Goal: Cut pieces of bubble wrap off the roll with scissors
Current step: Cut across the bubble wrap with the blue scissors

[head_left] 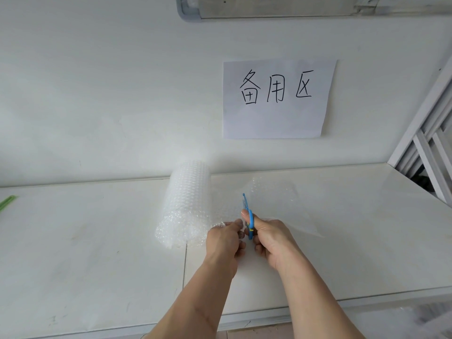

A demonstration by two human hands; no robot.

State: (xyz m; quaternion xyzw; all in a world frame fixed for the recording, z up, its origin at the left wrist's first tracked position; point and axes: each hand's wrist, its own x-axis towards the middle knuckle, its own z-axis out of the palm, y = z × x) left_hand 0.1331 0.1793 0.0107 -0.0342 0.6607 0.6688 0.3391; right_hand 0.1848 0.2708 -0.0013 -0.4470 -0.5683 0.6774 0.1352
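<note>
Head view: the right hand [271, 241] is gripping a pair of blue plastic scissors [248, 216], fingers curled tight through the handle loops and the thumb pressing on top. Its slim blades are pointing away from the person toward the wall, their long axis running almost straight front to back. Just beside it, the left hand [226, 241] is pinching the near edge of a loose sheet of bubble wrap [274, 201] between thumb and fingertips. That sheet is lying flat, thin and clear, dimpled with small round bubbles, spreading to the right of the scissors. On the left it is joining the roll [187, 204], a fat, cloudy-white, knobbly cylinder lying on its side, its long axis also running from the person toward the wall. Everything is sitting on a smooth white table [97, 241]. A paper sign [278, 99] with black handwritten characters is hanging flat on the matt white wall behind.
</note>
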